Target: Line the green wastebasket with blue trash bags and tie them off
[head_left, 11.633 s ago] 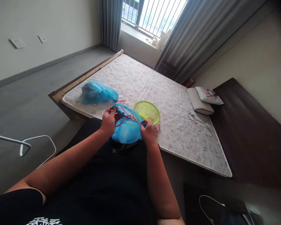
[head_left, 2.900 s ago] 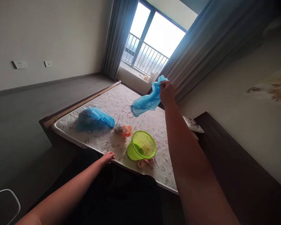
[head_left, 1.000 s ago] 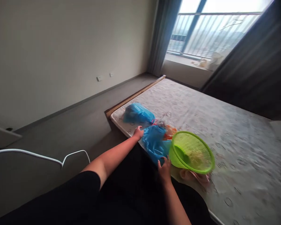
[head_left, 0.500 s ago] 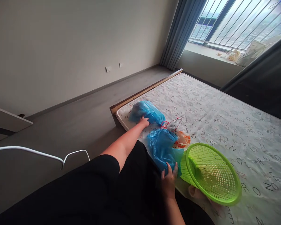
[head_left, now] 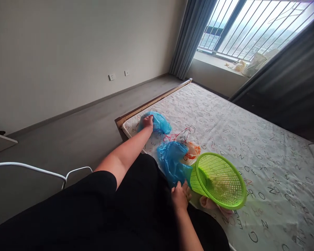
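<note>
On the corner of the mattress [head_left: 225,125], a full-looking blue plastic bag [head_left: 161,122] lies under my left hand [head_left: 148,122], whose fingers are curled into the plastic. Nearer to me is a second blue plastic bag [head_left: 171,157], crumpled and flatter. Its near edge meets my right hand [head_left: 181,195], with the fingers bent in on the plastic. Red string [head_left: 171,137] lies between the two bags. A clear plastic bag with orange print [head_left: 193,150] rests beside them. The green basket [head_left: 219,181] leans on its side to the right of my right hand, its mouth facing me.
Something pinkish [head_left: 208,203] sits partly beneath the basket. A wooden bed frame [head_left: 154,104] edges the mattress. To the left, a white curved bar [head_left: 28,167] stands above the grey floor [head_left: 75,132]. A barred window, curtains [head_left: 188,38] and bags on the sill are at the back.
My left hand has moved over the top of the far bag and curled its fingers. My right hand's spread fingers have closed in at the near bag's edge. The view has shifted right.
</note>
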`<state>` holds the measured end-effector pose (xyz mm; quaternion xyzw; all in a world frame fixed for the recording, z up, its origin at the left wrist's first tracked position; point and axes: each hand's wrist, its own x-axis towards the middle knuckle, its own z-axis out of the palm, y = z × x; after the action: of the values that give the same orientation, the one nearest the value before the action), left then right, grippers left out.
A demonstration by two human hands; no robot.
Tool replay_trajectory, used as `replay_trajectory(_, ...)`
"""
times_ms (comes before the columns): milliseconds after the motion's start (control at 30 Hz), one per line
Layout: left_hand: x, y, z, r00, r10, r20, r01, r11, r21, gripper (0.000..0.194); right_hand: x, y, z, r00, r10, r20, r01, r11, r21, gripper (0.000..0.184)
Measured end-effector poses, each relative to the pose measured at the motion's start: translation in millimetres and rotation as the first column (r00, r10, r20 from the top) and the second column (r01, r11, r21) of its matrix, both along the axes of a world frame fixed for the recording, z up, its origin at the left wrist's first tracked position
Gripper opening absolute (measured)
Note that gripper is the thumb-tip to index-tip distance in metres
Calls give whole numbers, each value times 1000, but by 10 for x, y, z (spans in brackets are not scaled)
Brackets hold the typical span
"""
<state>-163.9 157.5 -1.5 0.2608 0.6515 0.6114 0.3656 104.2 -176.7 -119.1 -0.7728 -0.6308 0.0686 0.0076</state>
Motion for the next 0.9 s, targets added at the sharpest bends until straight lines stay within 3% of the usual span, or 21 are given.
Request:
replay_trajectory(100,-36,-110,482,970,74,233,-112,982,152,17,-134,-21,93,1000,8,-29,-6,996,85,50)
replay_trajectory(167,-46,-289,812,880,19,475,-174,942,286,14,-207,-35,123,995,27,-95,-13,988,152,51)
replay_trajectory(233,-47,-553,1118,776,-102,622,-202,895,399,13,-260,-43,158,979,79,-187,-32,970,240,51)
replay_trajectory(333,-37,-1056,1498,742,-246,624,-111,873,476,11,-330,-24,318,911,202,-360,-38,909,414,46)
replay_trajectory(433,-18,-1620,1763,742,-393,544,95,864,494,13,-425,33,703,780,359,-512,-4,822,570,44)
replay_trajectory(500,-6,-1993,1875,728,-483,486,235,842,485,20,-497,86,1061,708,444,-549,17,767,642,48)
replay_trajectory(567,-10,-2331,1946,705,-561,435,374,814,444,25,-555,148,1429,687,497,-529,-21,742,670,56)
replay_trajectory(667,-72,-2702,2001,642,-654,400,535,756,378,28,-588,223,1874,683,555,-474,-211,772,599,64)
replay_trajectory(733,-149,-2844,2015,604,-685,408,581,729,363,29,-587,226,2064,614,577,-539,-349,811,469,63)
replay_trajectory(833,-285,-2950,2008,563,-720,405,630,691,353,33,-614,163,2219,474,555,-683,-478,814,329,70)
replay_trajectory(900,-362,-2994,1993,532,-750,393,678,655,334,33,-670,120,2263,475,566,-673,-495,805,327,74)
